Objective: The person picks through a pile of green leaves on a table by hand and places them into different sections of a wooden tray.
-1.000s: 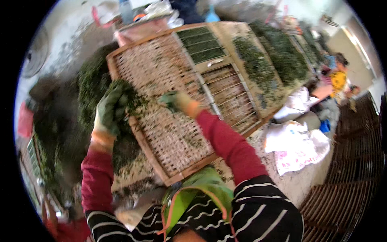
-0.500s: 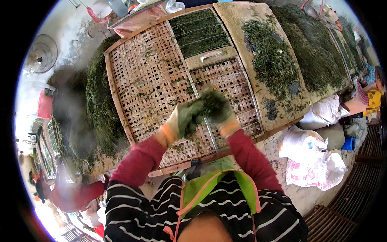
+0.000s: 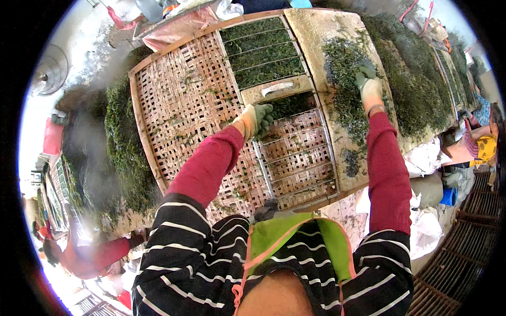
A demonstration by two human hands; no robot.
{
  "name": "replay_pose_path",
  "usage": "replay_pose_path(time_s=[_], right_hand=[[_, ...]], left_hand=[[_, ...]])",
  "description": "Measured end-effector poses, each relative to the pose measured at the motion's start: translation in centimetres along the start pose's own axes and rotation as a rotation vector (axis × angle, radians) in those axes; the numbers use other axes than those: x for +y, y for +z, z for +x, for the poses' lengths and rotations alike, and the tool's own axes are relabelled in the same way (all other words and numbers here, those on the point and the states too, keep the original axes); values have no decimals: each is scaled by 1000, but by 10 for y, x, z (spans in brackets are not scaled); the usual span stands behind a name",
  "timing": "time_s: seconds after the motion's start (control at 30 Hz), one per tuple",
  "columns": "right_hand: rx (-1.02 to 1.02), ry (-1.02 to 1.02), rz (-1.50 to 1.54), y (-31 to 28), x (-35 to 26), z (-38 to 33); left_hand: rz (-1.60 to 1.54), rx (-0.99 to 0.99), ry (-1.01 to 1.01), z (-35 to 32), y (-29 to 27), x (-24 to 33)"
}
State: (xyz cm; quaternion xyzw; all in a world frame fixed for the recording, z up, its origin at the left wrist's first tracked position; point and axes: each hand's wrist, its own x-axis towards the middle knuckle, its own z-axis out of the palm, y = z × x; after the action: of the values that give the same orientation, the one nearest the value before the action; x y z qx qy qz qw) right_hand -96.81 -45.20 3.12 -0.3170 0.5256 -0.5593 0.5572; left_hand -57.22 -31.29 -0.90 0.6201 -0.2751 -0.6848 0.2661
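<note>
Hands: L hand (image 3: 256,120) half-curled over frame (image 3: 296,86), R hand (image 3: 369,87) part-open on greens (image 3: 342,76).

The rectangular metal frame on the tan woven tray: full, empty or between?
The frame is partly full: dark green plants cover its far section; the tray shows through most of its near section.

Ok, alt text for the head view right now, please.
A person's gloved right hand reaches into loose, dark green plant matter on a pale board, while the gloved left hand is at a barred frame on a woven tray. The frame's far section is covered in green; most of its near section shows the weave.
</note>
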Motion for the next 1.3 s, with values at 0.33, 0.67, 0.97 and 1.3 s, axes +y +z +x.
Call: replay_pose_path(time_s=[0.33, 0.67, 0.97, 1.3], right_hand=[[-295, -449, -1881, 144, 125, -131], [-236, -468, -1699, 140, 125, -127], [-238, -669, -1551, 138, 133, -118], [-367, -705, -1584, 133, 141, -118]], left_hand=[[5, -165, -99, -51, -31, 13], [434, -282, 247, -69, -106, 18], [799, 310, 491, -97, -136, -13], [1515, 552, 1102, -99, 23, -42]])
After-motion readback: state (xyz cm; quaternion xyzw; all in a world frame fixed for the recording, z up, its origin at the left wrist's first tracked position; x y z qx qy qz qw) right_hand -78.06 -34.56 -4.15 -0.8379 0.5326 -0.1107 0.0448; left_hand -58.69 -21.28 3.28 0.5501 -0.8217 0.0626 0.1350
